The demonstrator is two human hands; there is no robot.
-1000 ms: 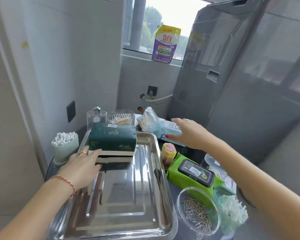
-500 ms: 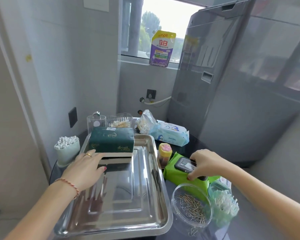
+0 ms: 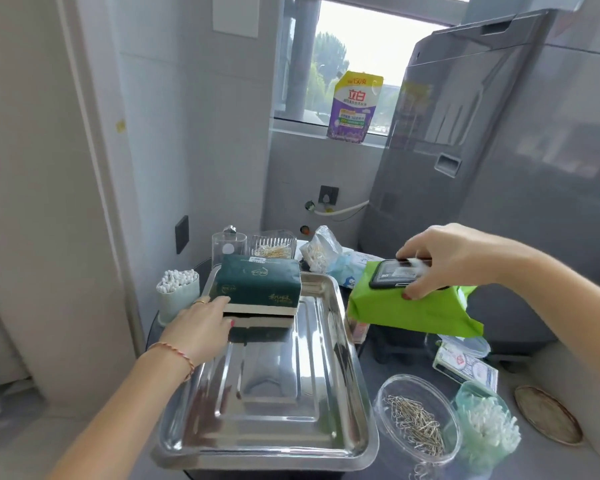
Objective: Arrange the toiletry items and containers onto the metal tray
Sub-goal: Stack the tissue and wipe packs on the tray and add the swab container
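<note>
- While the right hand is closed over the black flip lid of a bright green wipes pack, thumb under the near edge, the pack hangs clear of the table, tilted, just right of the metal tray.
- Left hand: fingers loosely extended, fingertips touching the near left end of the dark green tissue pack; no full grasp.
- Tissue pack: gold print, cream base, sitting at the tray's far end.
- Tray: polished steel, stepped floor, otherwise bare.
- Below the right hand: a clear dish of pins.
</note>
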